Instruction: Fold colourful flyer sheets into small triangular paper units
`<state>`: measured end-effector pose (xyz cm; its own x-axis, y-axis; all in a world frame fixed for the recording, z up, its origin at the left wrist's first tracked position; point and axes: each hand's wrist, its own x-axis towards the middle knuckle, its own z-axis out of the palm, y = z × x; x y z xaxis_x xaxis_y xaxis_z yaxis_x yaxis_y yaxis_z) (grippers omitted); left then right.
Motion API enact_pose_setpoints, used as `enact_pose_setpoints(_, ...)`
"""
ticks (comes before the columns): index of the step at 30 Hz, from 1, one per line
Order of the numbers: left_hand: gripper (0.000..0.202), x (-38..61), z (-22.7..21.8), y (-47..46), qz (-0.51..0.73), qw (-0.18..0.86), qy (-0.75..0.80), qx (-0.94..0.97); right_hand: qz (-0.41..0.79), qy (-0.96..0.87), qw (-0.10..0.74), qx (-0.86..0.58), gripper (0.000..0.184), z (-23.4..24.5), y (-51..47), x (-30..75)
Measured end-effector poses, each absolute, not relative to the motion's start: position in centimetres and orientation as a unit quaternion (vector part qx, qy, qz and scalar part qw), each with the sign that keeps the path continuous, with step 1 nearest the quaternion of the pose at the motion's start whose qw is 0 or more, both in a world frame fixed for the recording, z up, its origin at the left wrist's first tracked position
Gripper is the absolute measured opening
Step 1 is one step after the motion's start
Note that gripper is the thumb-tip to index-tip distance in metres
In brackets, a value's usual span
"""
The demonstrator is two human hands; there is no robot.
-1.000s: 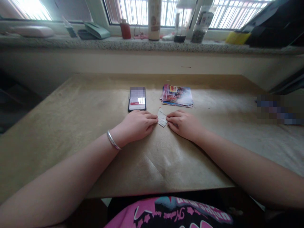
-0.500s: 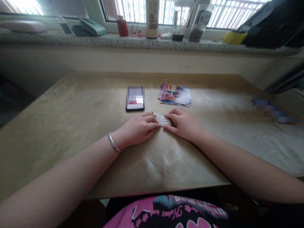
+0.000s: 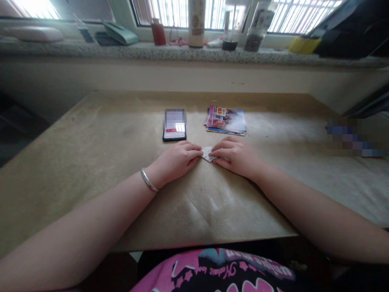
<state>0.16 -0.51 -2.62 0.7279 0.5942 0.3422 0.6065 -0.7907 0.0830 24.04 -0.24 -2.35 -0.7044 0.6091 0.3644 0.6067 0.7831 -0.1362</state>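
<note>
A small folded piece of paper (image 3: 207, 153), whitish with faint print, lies on the table between my two hands. My left hand (image 3: 180, 157), with a silver bangle at the wrist, has its fingertips closed on the paper's left edge. From the other side my right hand (image 3: 235, 156) covers the paper's right part, its thumb and fingers pressed on it. Just beyond the left hand lies a phone (image 3: 174, 132) with its screen lit. A stack of printed picture sheets (image 3: 227, 121) sits behind the right hand.
The table (image 3: 91, 162) has a tan cover and ends at my front. Across the back, a stone windowsill (image 3: 170, 52) holds a red bottle (image 3: 158, 33), a tall pale bottle (image 3: 196, 26) and clear containers. A blurred bluish item (image 3: 354, 138) lies at the right.
The paper has turned and shows less between my hands. My right fingers have moved over more of it, and my left fingers have shifted to its left corner. The view has shifted slightly.
</note>
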Motion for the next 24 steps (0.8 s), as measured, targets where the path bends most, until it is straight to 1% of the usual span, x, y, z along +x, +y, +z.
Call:
enact_pose_setpoints(8, 0.020, 0.6, -2.4, -0.6, -0.171, 0.012, -0.340, -0.925, -0.030, -0.931, 0.148, -0.334, 0.024, -2.0, -0.5, 23.5)
enact_pose_setpoints(12, 0.020, 0.9, -2.2, -0.6, -0.164, 0.030, -0.352, -0.921, -0.062, -0.927, 0.132, -0.345, 0.027, -1.9, -0.7, 23.4)
enact_pose_setpoints(16, 0.023, 0.9, -2.3, -0.5, -0.174, 0.036, -0.348, -0.921, -0.061, -0.898, 0.159, -0.405, 0.021, -2.1, -0.9, 23.0)
enact_pose_setpoints(19, 0.021, 0.9, -2.3, -0.5, -0.172, 0.032, -0.347, -0.922, -0.029, -0.879, 0.190, -0.436, 0.016, -2.4, -0.8, 22.9)
enact_pose_setpoints(24, 0.027, 1.1, -2.2, -0.5, -0.184, 0.015, -0.353, -0.917, 0.029, -0.863, 0.214, -0.456, 0.010, -2.6, -0.6, 22.6)
